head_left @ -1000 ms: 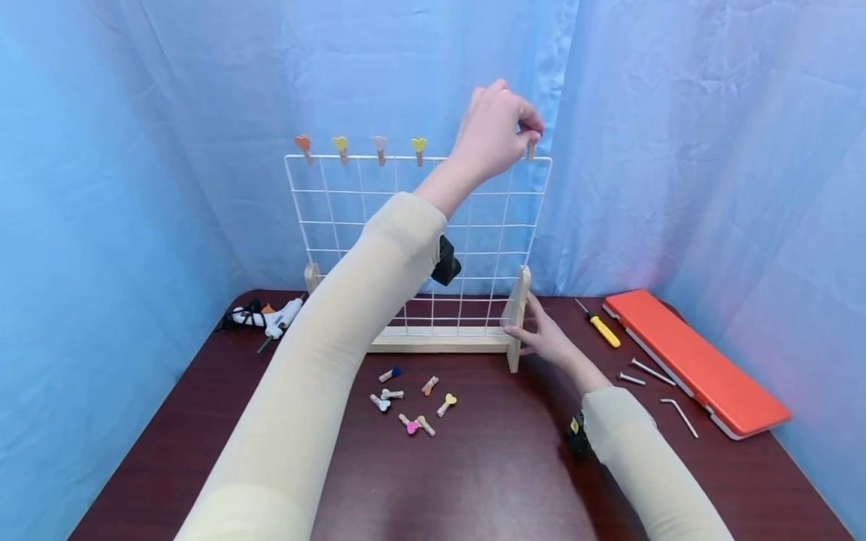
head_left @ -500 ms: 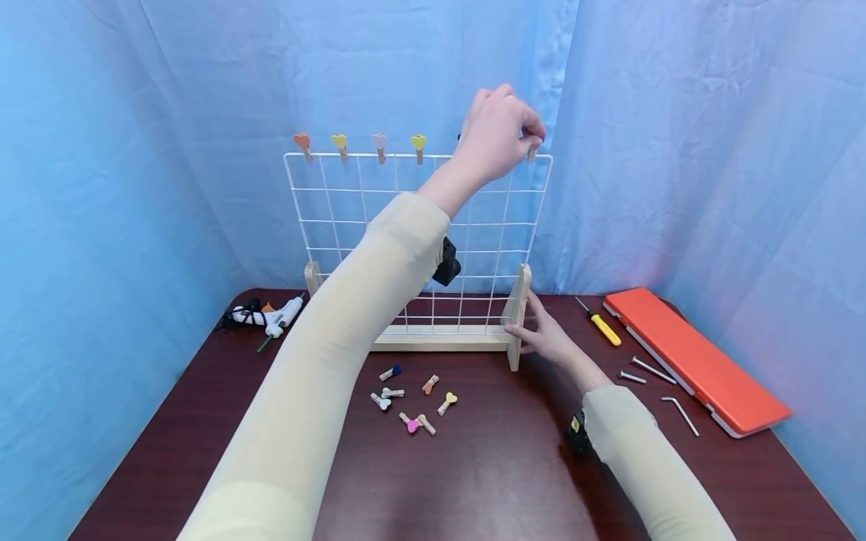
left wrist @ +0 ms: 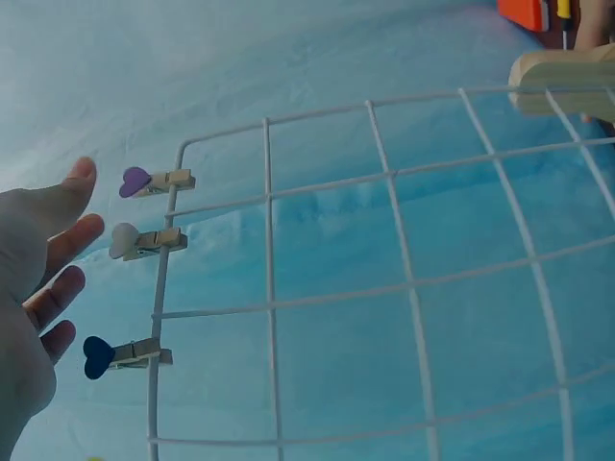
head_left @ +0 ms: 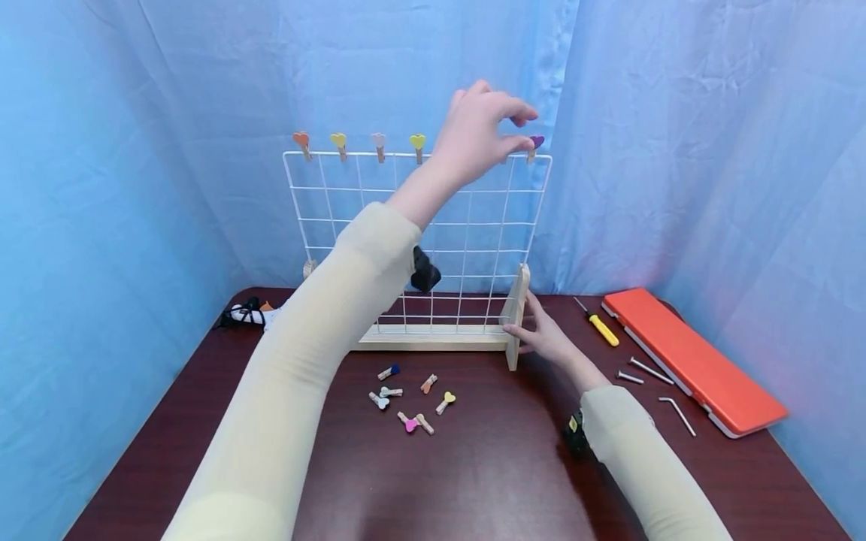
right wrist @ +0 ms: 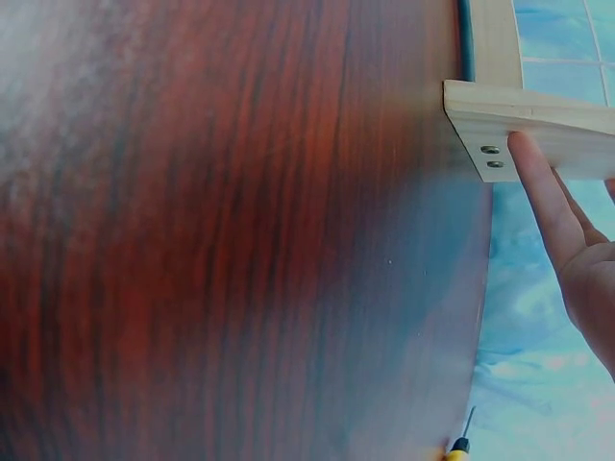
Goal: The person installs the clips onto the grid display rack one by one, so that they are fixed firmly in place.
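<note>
My left hand (head_left: 476, 135) is raised by the top right of a white wire grid (head_left: 467, 224), thumb and fingers apart. Just past its thumb, a clothespin with a purple heart (head_left: 537, 141) is clipped on the top wire. In the left wrist view, that purple-heart clothespin (left wrist: 136, 182), a pale-heart clothespin (left wrist: 125, 240) and a dark-blue-heart clothespin (left wrist: 99, 357) sit along the wire, clear of the fingers. My right hand (head_left: 551, 342) rests against the grid's right wooden stand (head_left: 517, 315); in the right wrist view a straight digit (right wrist: 540, 187) presses its screwed face.
Orange, yellow, pale pink and yellow heart clothespins (head_left: 417, 143) line the top left wire. Several loose clothespins (head_left: 408, 422) lie on the dark table (head_left: 473, 481). A yellow screwdriver (head_left: 602, 329), bolts (head_left: 651, 370), a hex key (head_left: 678, 415) and an orange case (head_left: 697, 361) lie right; a glue gun (head_left: 246, 314) left.
The left thumb and fingers have parted and let go of the purple-heart clothespin, which stays on the wire. That hand has shifted slightly left. The right hand keeps its place.
</note>
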`<action>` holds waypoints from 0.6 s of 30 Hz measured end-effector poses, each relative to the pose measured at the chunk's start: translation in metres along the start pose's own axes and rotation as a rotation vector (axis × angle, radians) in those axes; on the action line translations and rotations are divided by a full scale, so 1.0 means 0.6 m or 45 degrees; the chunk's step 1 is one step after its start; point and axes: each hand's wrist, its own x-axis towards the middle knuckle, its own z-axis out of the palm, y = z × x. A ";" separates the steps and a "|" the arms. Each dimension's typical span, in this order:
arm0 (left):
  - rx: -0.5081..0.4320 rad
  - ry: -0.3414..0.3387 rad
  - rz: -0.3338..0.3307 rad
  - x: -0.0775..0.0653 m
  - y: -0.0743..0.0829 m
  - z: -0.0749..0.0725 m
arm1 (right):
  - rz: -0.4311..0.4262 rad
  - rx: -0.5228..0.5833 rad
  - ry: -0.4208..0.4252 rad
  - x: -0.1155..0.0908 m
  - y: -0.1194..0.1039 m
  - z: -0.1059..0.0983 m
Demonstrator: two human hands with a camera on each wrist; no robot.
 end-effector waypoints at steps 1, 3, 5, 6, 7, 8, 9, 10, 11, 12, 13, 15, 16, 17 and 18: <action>-0.037 0.053 0.040 -0.011 -0.002 0.000 | -0.001 0.005 -0.008 -0.003 -0.004 0.001; -0.090 0.143 0.115 -0.038 -0.005 0.004 | 0.002 0.010 -0.019 -0.006 -0.012 0.002; -0.141 0.214 0.180 -0.069 -0.007 0.010 | 0.000 0.014 -0.024 -0.009 -0.015 0.003; -0.155 0.232 0.199 -0.085 -0.007 0.013 | -0.002 0.013 -0.024 -0.008 -0.015 0.003; -0.171 0.248 0.215 -0.102 -0.008 0.018 | -0.005 0.017 -0.023 -0.007 -0.014 0.003; -0.185 0.251 0.223 -0.120 -0.009 0.022 | -0.005 0.023 -0.022 -0.006 -0.012 0.003; -0.200 0.250 0.229 -0.138 -0.011 0.027 | -0.008 0.023 -0.021 -0.003 -0.009 0.003; -0.217 0.236 0.226 -0.156 -0.014 0.032 | -0.009 0.022 -0.018 -0.001 -0.005 0.003; -0.231 0.221 0.221 -0.175 -0.017 0.038 | -0.009 0.017 -0.015 0.002 0.000 0.002; -0.240 0.194 0.206 -0.194 -0.022 0.044 | -0.009 0.008 -0.009 0.005 0.006 0.002; -0.250 0.169 0.190 -0.213 -0.027 0.052 | -0.008 -0.001 -0.003 0.007 0.011 0.001; -0.273 0.107 0.139 -0.252 -0.040 0.067 | -0.009 -0.021 0.002 0.010 0.021 -0.001; -0.281 0.078 0.113 -0.272 -0.048 0.076 | -0.009 -0.026 0.004 0.011 0.025 -0.002; -0.287 0.054 0.088 -0.291 -0.056 0.085 | -0.014 -0.033 0.002 0.011 0.028 -0.002; -0.292 0.028 0.061 -0.311 -0.066 0.094 | -0.009 -0.034 0.003 0.010 0.030 -0.003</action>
